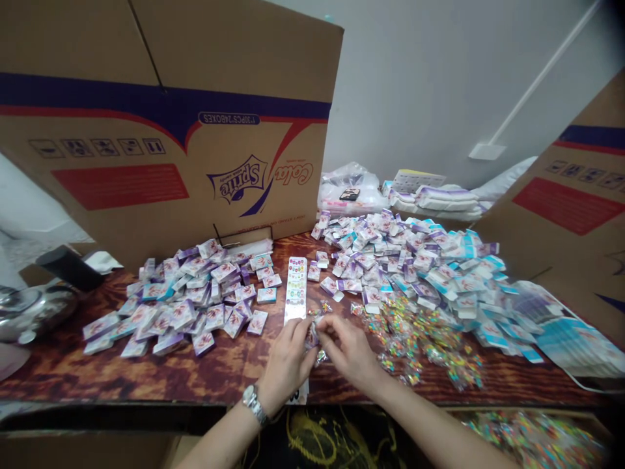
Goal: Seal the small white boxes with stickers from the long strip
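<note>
Just above the table's front part, my left hand (287,357) grips a small white and purple box (311,335) between thumb and fingers. Against the box's right side, my right hand (347,352) has thumb and fingertips pinched together; what they hold is hidden. Under and behind my left hand lies a long white strip of colourful round stickers (296,281). A few clear packets of bright candy (321,356) lie close around the fingers. To the right of my right hand spreads a heap of such candy packets (430,339).
Small boxes are heaped at left (180,306) and back right (390,254). Flat, unfolded cartons (583,342) lie at the right edge. Large cardboard boxes stand at back left (170,156) and right (576,215). More candy packets (537,440) fill a container below the table.
</note>
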Action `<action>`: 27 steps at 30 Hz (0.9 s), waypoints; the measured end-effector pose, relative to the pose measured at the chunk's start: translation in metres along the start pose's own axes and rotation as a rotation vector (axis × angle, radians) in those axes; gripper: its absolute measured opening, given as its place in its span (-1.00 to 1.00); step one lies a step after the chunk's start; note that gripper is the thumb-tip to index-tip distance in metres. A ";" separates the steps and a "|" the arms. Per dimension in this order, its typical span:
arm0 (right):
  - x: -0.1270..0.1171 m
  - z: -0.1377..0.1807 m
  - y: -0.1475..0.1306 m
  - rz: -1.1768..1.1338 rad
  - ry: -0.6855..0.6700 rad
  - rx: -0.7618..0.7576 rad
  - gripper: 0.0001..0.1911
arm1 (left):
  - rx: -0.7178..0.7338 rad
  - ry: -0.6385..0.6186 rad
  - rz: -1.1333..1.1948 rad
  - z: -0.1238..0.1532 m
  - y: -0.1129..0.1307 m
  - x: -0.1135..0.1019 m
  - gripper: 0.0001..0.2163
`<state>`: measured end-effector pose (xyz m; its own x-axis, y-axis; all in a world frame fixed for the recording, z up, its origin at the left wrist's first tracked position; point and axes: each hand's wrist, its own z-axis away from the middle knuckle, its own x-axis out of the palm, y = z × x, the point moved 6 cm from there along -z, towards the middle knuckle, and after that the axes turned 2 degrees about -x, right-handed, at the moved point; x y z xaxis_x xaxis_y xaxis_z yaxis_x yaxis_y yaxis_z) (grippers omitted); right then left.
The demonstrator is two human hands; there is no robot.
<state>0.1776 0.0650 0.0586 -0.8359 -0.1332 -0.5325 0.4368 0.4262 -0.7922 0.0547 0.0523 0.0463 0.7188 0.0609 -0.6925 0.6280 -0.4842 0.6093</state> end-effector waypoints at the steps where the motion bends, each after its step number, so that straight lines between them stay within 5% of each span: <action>1: -0.002 0.000 -0.007 0.056 -0.006 -0.050 -0.92 | -0.002 0.014 0.010 0.000 0.000 -0.002 -0.59; 11: -0.018 -0.003 -0.022 0.102 -0.039 -0.148 -0.89 | -0.026 0.037 0.082 -0.001 0.011 -0.015 -0.67; 17: -0.005 0.000 -0.005 -0.116 0.026 0.087 -0.73 | 0.041 0.066 -0.023 0.005 0.011 -0.015 -0.66; 23: -0.009 0.004 -0.023 -0.037 0.070 -0.032 -0.81 | 0.033 0.105 -0.078 0.008 0.012 -0.012 -0.65; 27: -0.004 0.002 -0.008 -0.152 0.091 0.106 -0.84 | 0.011 0.171 -0.134 0.012 0.009 -0.009 -0.49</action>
<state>0.1779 0.0607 0.0667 -0.9194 -0.1054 -0.3788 0.3316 0.3098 -0.8911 0.0504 0.0373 0.0537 0.6701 0.2717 -0.6907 0.7184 -0.4716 0.5114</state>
